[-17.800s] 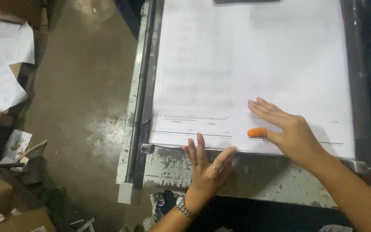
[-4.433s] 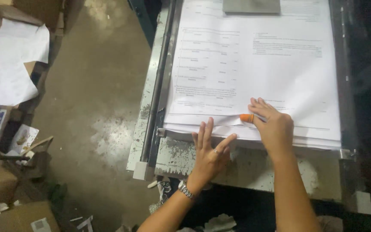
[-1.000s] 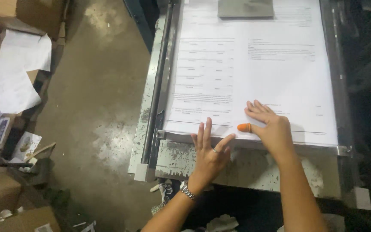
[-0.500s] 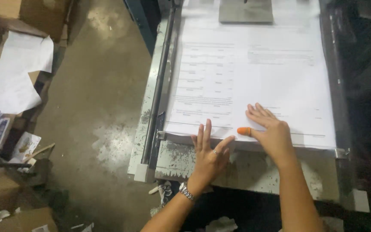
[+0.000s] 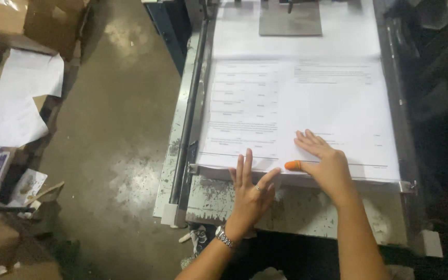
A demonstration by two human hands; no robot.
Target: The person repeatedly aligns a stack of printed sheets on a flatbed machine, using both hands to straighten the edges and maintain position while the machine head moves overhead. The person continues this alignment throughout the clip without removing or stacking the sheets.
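the stack of printed sheets [image 5: 296,103] lies flat on the grey metal machine table [image 5: 307,212], its near edge under both hands and the rest reaching away beyond the fingertips. it is one stack; how many sheets it holds cannot be told.

far to the left of the left hand, on the concrete floor [image 5: 115,171], two loose white sheets [image 5: 16,103] lie overlapping on brown cardboard boxes [image 5: 37,21], with scraps of paper nearer. just left of the left hand a dark metal side rail [image 5: 187,114] runs along the table's edge.

the left hand [image 5: 250,194] is open and flat, fingers spread, holding nothing; its fingertips rest on the stack's near edge while the palm lies on the worn table in front. one ring [image 5: 257,189] shows on a finger and one metal wristwatch [image 5: 224,238] on the wrist.

just to its right, close but apart, the right hand [image 5: 325,163] is also open, palm down, pressing flat on the top sheet and gripping nothing. one orange rubber fingertip cover [image 5: 292,165] sits on its thumb, pointing toward the left hand.

well beyond both hands, at the stack's far end, one grey metal plate [image 5: 290,19] rests on the paper.
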